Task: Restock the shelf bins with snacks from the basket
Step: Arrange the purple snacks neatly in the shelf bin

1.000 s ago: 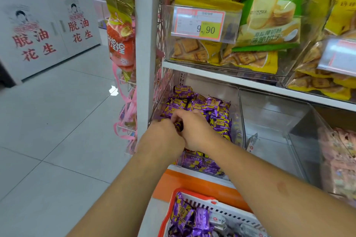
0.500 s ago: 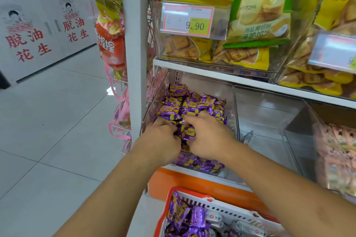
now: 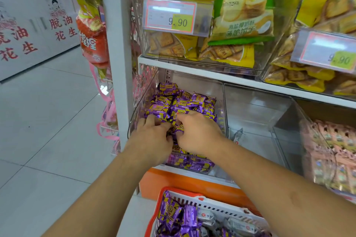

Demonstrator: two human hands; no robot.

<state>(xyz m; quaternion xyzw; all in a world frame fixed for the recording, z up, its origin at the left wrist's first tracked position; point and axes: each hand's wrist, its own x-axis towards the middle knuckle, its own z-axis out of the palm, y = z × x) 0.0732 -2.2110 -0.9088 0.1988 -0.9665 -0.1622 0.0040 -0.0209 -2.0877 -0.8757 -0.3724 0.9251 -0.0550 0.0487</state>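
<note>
- Snacks in purple wrappers (image 3: 179, 106) heaped in the leftmost clear bin (image 3: 221, 119) on the lower shelf; more of them lie in the red basket (image 3: 154, 215) below, at the bottom edge of view.
- Left grip (image 3: 152, 138): fingers curled down into the front of the heap, holding packets as far as I can judge.
- Right grip (image 3: 198, 132): just beside the left, fingers pinching a purple packet at the front of the pile.
- Key relation: the heap lies directly ahead of and under both grips, rising toward the back wall; neither hand is clearly nearer.
- Packets are short rectangles, long axes mixed, most running roughly left to right, faces up.
- Judgement: next supply lies straight down and toward me, in the basket.
- Neighbouring bin (image 3: 256, 113) to the right is nearly bare.
</note>
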